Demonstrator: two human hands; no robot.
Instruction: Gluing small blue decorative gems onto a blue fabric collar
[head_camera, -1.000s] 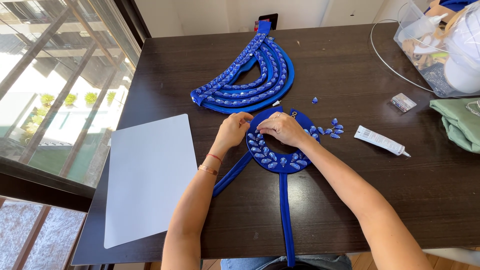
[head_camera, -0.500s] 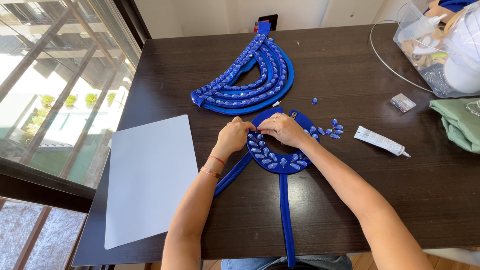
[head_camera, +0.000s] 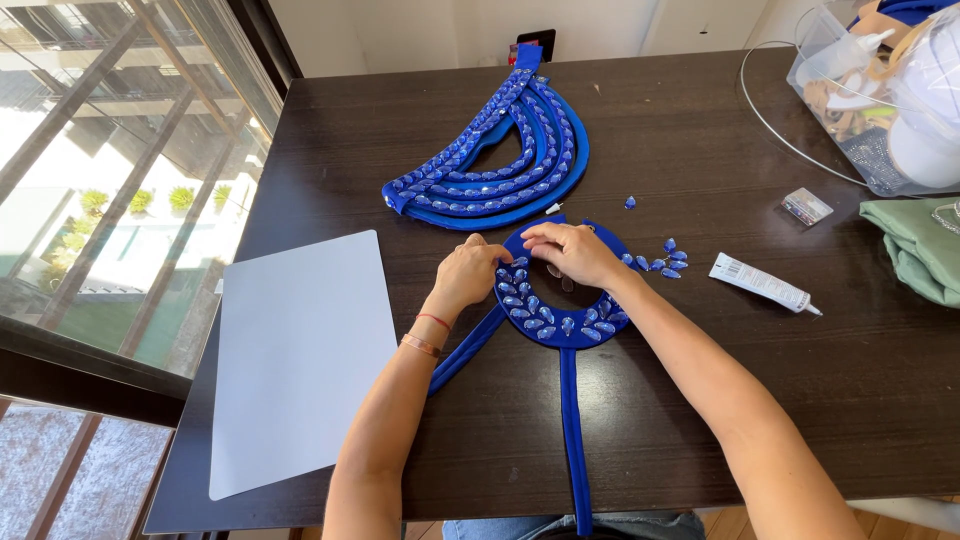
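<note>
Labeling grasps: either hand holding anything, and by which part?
Both hands, left hand and right hand, rest on the blue jewelled collar piece at its upper rim; a true grip cannot be told.

- Bright daylight enters through the tall glass window (head_camera: 110, 170) on the left (its view outside nearly washed out).
- The dark brown wooden table (head_camera: 700, 130) shows soft sheen.
- Focus is sharp, with slight bending at the edges.
</note>
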